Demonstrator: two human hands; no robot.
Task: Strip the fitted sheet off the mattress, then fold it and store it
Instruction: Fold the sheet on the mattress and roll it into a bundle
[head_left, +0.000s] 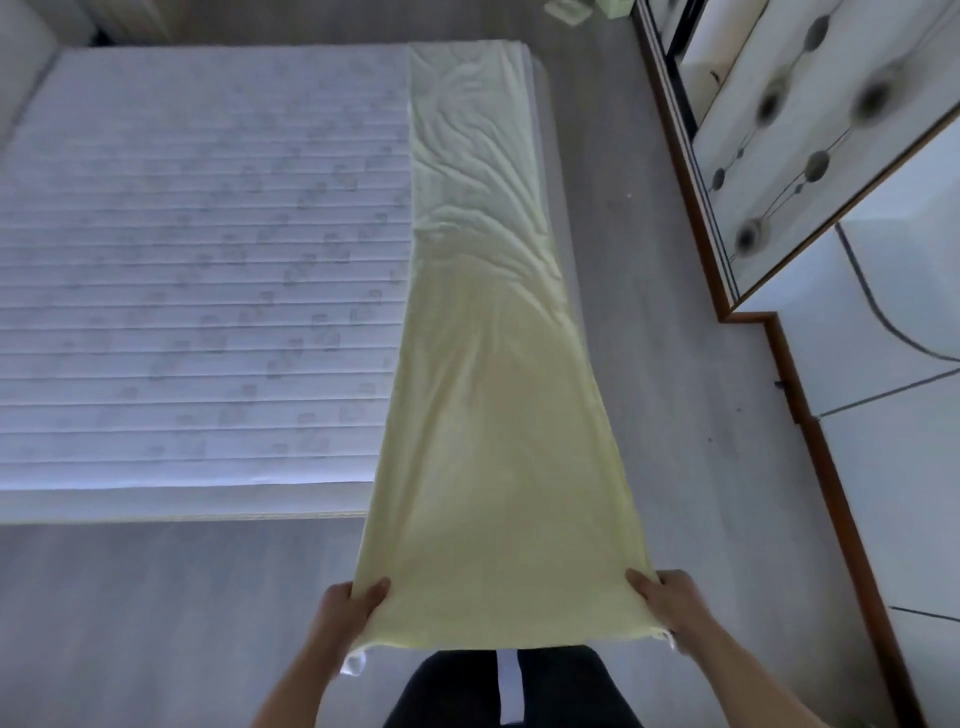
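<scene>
The pale yellow fitted sheet (488, 364) is folded into a long narrow strip. Its far part lies wrinkled along the right edge of the bare quilted mattress (197, 249). The near part is lifted off the bed and stretched toward me. My left hand (353, 605) grips the near left corner of the strip, thumb on top. My right hand (670, 603) grips the near right corner the same way. The near edge hangs in front of my dark trousers.
A wardrobe with mirrored and patterned sliding doors (810, 156) runs along the right wall, with a wooden base rail. Grey floor (649, 364) forms an aisle between bed and wardrobe. Light green items (571, 10) lie on the floor at the far end.
</scene>
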